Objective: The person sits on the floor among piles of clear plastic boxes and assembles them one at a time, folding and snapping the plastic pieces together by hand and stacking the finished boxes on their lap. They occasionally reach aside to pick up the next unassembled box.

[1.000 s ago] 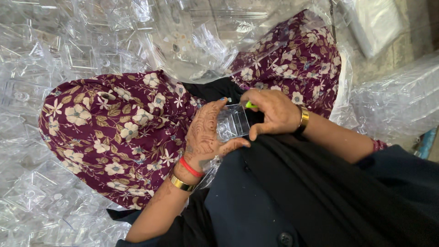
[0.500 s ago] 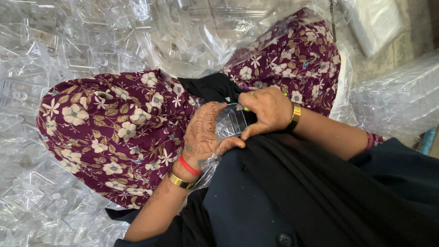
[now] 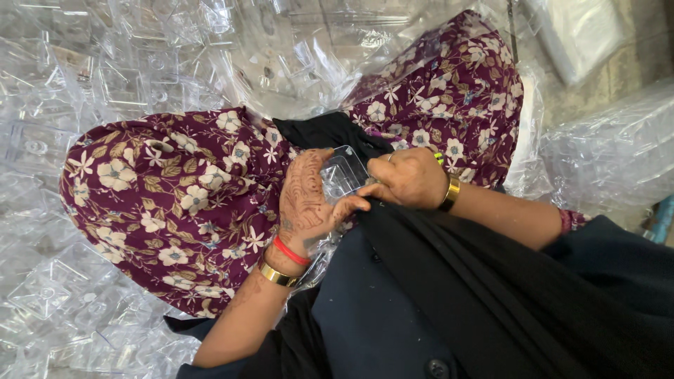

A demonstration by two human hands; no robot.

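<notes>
Your left hand (image 3: 307,203) and right hand (image 3: 406,179) both clasp the clear plastic case (image 3: 342,177); since a second ago they sit slightly higher above your floral-clad lap (image 3: 175,203), grip unchanged.

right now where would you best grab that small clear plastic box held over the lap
Probably by its two opposite side edges, coming from above. The clear plastic box is a thin, shallow square lying tilted between the left hand and right hand, which already pinch it at its rims. Its broad faces look slick and flexible, so an edge grip seems firmer.
</notes>
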